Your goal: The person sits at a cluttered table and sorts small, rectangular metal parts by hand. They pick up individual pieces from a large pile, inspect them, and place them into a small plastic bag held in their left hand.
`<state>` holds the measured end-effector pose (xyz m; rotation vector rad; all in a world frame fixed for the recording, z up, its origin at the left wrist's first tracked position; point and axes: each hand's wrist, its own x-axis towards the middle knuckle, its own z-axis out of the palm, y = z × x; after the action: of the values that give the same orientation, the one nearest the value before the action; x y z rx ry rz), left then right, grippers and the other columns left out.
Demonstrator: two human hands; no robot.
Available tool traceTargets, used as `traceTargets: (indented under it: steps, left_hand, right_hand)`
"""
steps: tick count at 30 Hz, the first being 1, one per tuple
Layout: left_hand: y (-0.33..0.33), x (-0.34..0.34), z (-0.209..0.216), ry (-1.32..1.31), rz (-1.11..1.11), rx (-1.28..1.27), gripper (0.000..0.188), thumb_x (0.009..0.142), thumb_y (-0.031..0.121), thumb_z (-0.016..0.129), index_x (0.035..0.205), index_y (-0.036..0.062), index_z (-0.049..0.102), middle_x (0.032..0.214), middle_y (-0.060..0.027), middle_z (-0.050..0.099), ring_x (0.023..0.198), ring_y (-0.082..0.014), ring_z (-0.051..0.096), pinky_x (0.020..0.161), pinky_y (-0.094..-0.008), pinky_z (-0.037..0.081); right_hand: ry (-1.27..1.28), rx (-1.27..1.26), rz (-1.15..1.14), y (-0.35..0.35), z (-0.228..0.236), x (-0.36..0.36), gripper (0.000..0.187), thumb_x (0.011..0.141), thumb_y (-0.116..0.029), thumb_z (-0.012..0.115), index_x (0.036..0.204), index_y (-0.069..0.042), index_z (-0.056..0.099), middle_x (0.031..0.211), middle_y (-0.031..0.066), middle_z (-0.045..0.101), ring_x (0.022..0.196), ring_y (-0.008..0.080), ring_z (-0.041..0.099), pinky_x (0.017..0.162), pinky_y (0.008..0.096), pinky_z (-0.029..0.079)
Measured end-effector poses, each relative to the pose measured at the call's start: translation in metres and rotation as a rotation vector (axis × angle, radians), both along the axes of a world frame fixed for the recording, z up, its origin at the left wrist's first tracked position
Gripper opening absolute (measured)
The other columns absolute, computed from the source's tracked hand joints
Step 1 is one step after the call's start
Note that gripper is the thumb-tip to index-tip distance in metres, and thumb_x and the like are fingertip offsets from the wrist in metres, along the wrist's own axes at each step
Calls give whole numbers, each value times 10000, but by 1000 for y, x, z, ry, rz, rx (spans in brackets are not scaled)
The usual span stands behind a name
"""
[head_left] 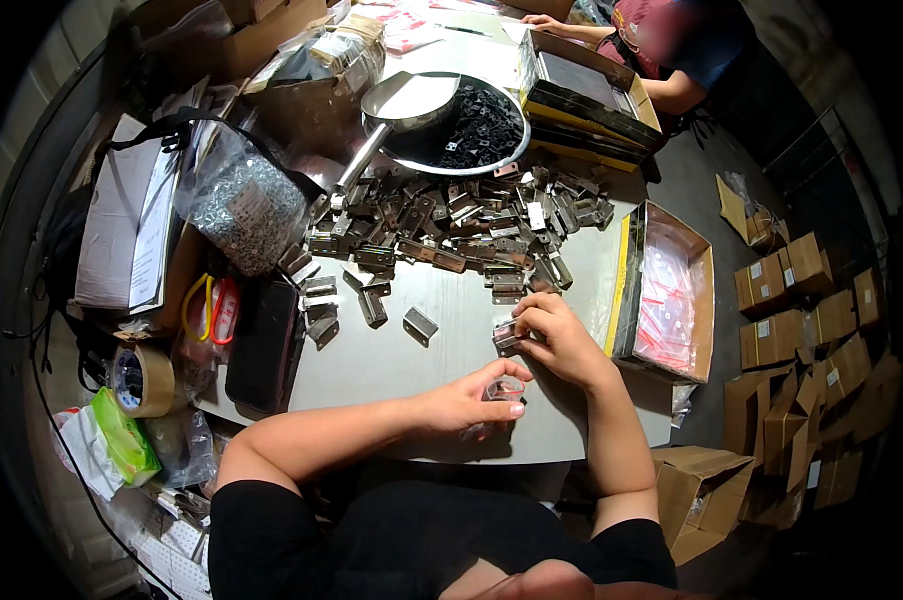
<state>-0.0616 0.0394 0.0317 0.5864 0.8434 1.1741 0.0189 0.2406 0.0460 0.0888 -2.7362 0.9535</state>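
Observation:
Near the table's front edge, my left hand [466,400] is curled around a small clear plastic bag [503,390] whose mouth gapes upward. What lies inside the bag is hard to make out. Ahead and to the right, my right hand [561,340] pinches a shiny metal bracket [504,337] low over the tabletop. Beyond both hands spreads a heap of similar metal brackets [431,256]. One loose bracket [420,326] lies apart, left of my right hand, and a few others lie further left.
Behind the heap stands a metal bowl [519,150] of black parts, with a scoop [363,158] on its rim. Right is a carton [706,345] of red-edged bags; left are a bag of screws [246,215], scissors [199,305] and a dark case [261,350]. A person [671,90] works at far right.

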Motion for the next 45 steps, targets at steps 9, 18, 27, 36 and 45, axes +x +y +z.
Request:
traceTargets:
  steps: [9,18,27,36,45]
  left_hand:
    - [2,0,-4,-35,188,-36,552,880,214,703,1305,86,374,816,-5,543,648,-92,503,566,-242,426]
    - [0,-6,-4,-30,104,-28,479,876,172,704,1266,61,450,857,-10,551,711,-93,530,575,-244,455]
    - [2,-3,-3,1,183,-30,461,858,176,722,1221,66,459,873,-6,570,682,-79,523,573,-239,444]
    - [1,-9,-8,630,274,97,463,816,122,754,1185,52,485,962,-42,606,853,-95,566,739,-263,483]
    - [4,-6,-16,645,277,304,507,824,224,762,1186,33,464,994,-87,576,870,-181,587,770,-319,490]
  right_hand:
    - [-53,-126,-38,-4,8,3,165,778,19,638,892,-8,523,877,144,564,853,341,563,768,406,469]
    - [-287,-147,-18,1,27,15,210,735,-104,713,819,-2,550,924,159,558,885,333,569,754,397,476]
    - [-175,-26,-155,-9,23,18,167,769,-13,664,861,-8,524,944,155,561,866,357,564,774,389,477]
    - [-145,-353,227,-22,42,22,167,785,-42,722,881,-15,589,900,106,605,811,240,591,724,336,484]
    - [-72,-384,244,-36,46,20,127,836,-38,666,959,-26,638,886,133,640,825,292,634,720,355,509]
